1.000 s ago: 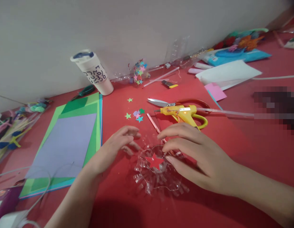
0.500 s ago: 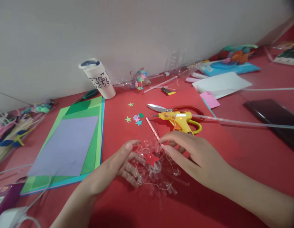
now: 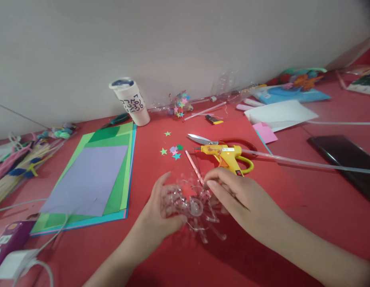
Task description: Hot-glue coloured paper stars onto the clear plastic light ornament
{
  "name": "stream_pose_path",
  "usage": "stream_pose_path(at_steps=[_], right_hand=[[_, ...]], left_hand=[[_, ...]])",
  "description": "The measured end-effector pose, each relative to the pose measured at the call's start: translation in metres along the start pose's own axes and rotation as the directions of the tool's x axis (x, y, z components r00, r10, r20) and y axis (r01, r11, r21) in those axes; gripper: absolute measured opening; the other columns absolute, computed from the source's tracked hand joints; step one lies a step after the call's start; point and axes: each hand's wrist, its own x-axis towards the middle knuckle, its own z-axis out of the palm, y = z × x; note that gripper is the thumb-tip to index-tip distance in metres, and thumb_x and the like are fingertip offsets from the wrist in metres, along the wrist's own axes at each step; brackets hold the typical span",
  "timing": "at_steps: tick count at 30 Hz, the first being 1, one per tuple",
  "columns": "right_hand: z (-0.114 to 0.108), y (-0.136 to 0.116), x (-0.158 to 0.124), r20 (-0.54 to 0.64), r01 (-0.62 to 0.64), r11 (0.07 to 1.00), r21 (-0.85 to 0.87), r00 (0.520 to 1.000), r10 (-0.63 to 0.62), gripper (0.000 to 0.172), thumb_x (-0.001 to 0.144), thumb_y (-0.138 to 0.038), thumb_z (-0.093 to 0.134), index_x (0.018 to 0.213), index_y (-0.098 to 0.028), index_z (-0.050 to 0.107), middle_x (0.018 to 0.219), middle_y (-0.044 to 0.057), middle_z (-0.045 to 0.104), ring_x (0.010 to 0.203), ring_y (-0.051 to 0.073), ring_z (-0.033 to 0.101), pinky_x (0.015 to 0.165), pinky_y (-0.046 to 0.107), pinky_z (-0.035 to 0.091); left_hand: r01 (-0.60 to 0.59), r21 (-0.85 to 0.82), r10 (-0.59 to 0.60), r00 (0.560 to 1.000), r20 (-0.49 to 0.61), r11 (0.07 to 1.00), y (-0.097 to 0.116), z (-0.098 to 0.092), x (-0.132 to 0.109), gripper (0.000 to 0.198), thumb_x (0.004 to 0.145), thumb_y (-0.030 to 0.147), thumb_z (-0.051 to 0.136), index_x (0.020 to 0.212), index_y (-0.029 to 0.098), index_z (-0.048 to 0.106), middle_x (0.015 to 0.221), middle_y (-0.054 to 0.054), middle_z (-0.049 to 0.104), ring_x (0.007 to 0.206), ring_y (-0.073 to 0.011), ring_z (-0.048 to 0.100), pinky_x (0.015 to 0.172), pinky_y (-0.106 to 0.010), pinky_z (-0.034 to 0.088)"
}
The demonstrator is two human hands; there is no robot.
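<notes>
My left hand (image 3: 164, 211) curls around the left side of a clear plastic piece (image 3: 196, 208) with many curling strips and a round bottle-neck ring at its middle. Its thumb lies in front and its fingers show blurred behind the strips. On the right side of that piece, my right hand (image 3: 233, 191) has thumb and forefinger pinched together, seemingly on a thin wire that is hard to see. Just beyond the right fingertips lies a pink pen-like stick (image 3: 193, 166). Small paper stars (image 3: 176, 156) in several colours lie farther back on the red table.
A yellow glue gun (image 3: 225, 151) rests over scissors (image 3: 203, 139). A box cutter (image 3: 214, 119) lies behind them. Coloured paper sheets (image 3: 86, 175) and a white tumbler (image 3: 132, 101) are left. A dark phone (image 3: 340, 155) lies right, near a white sheet (image 3: 280, 113).
My left hand has closed in around the plastic piece, which has turned so its ring faces up and the red star is mostly hidden. The right hand stays pinched, slightly shifted.
</notes>
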Motion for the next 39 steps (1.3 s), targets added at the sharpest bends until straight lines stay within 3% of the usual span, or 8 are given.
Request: stream_pose_path(at_steps=[3, 8, 17, 20, 25, 30, 35, 39], right_hand=[[0.001, -0.001, 0.0, 0.028, -0.051, 0.997, 0.055, 0.998, 0.049, 0.022, 0.096, -0.038, 0.034, 0.086, -0.024, 0.049, 0.06, -0.005, 0.056, 0.052, 0.013, 0.055, 0.052, 0.026, 0.039], [0.004, -0.001, -0.001, 0.107, -0.169, 0.954, 0.249, 0.983, 0.146, 0.015, 0.094, -0.037, 0.038, 0.088, -0.026, 0.047, 0.069, -0.005, 0.058, 0.06, 0.014, 0.063, 0.059, 0.028, 0.046], [0.009, 0.007, 0.004, 0.198, -0.251, 0.887, 0.387, 0.962, 0.186, 0.002, 0.085, -0.024, 0.046, 0.087, -0.026, 0.044, 0.078, -0.003, 0.058, 0.076, 0.017, 0.063, 0.072, 0.035, 0.048], [0.007, 0.008, 0.005, 0.186, -0.249, 0.87, 0.426, 0.965, 0.185, 0.003, 0.084, -0.026, 0.048, 0.086, -0.025, 0.047, 0.083, -0.002, 0.059, 0.08, 0.017, 0.061, 0.074, 0.035, 0.047], [-0.004, 0.001, 0.009, 0.099, -0.188, 0.841, 0.508, 0.982, 0.16, 0.01, 0.084, -0.032, 0.052, 0.09, -0.025, 0.052, 0.094, 0.001, 0.062, 0.094, 0.02, 0.059, 0.081, 0.036, 0.046], [-0.023, -0.019, 0.015, -0.016, -0.069, 0.818, 0.571, 0.995, 0.095, 0.013, 0.084, -0.03, 0.055, 0.096, -0.025, 0.056, 0.11, 0.005, 0.062, 0.111, 0.023, 0.057, 0.089, 0.037, 0.049], [-0.043, -0.037, 0.028, -0.07, 0.058, 0.811, 0.582, 0.997, -0.021, 0.016, 0.085, -0.025, 0.055, 0.101, -0.025, 0.056, 0.113, 0.005, 0.063, 0.113, 0.02, 0.059, 0.095, 0.036, 0.05], [-0.049, -0.044, 0.032, -0.064, 0.08, 0.869, 0.487, 0.996, -0.056, 0.02, 0.085, -0.025, 0.052, 0.105, -0.028, 0.055, 0.115, 0.005, 0.065, 0.1, 0.02, 0.066, 0.083, 0.033, 0.056]], left_hand=[[-0.015, -0.162, 0.024, 0.998, 0.053, 0.987, 0.001, -0.01, 0.011, 0.08, 0.052, 0.006, 0.074, 0.123, 0.029, 0.046, 0.11, -0.006, 0.059, 0.095, -0.0211, 0.062, 0.073, -0.029, 0.051], [-0.006, -0.295, 0.04, 0.993, 0.109, 0.956, 0.003, -0.012, 0.005, 0.079, 0.048, 0.0, 0.065, 0.121, 0.028, 0.054, 0.129, -0.005, 0.056, 0.123, -0.0267, 0.05, 0.1, -0.033, 0.041], [0.003, 0.035, -0.007, 0.995, 0.102, 0.999, 0.002, -0.004, -0.002, 0.076, 0.071, 0.014, 0.072, 0.137, 0.028, 0.036, 0.132, -0.01, 0.056, 0.118, -0.0276, 0.056, 0.1, -0.041, 0.04], [0.009, -0.019, -0.006, 0.987, 0.158, 1.0, 0.009, -0.001, 0.0, 0.073, 0.075, 0.017, 0.07, 0.138, 0.03, 0.036, 0.134, -0.009, 0.056, 0.119, -0.0271, 0.056, 0.101, -0.041, 0.04], [0.038, -0.24, 0.007, 0.983, 0.184, 0.97, 0.035, 0.01, 0.003, 0.071, 0.074, 0.012, 0.068, 0.136, 0.03, 0.038, 0.134, -0.009, 0.058, 0.12, -0.029, 0.056, 0.098, -0.042, 0.043], [-0.061, -0.231, 0.071, 0.997, 0.037, 0.971, 0.075, 0.011, 0.018, 0.049, 0.065, 0.006, 0.072, 0.109, 0.021, 0.058, 0.102, -0.003, 0.07, 0.097, -0.0208, 0.066, 0.091, -0.033, 0.047], [-0.159, -0.24, 0.172, 0.984, 0.036, 0.958, 0.11, 0.011, 0.033, 0.033, 0.064, 0.009, 0.07, 0.096, 0.018, 0.064, 0.085, 0.0, 0.071, 0.08, -0.0145, 0.068, 0.082, -0.026, 0.051], [-0.161, -0.272, 0.179, 0.983, 0.042, 0.949, 0.119, 0.012, 0.037, 0.024, 0.07, 0.011, 0.066, 0.093, 0.015, 0.067, 0.085, -0.002, 0.072, 0.073, -0.0138, 0.067, 0.07, -0.024, 0.054]])
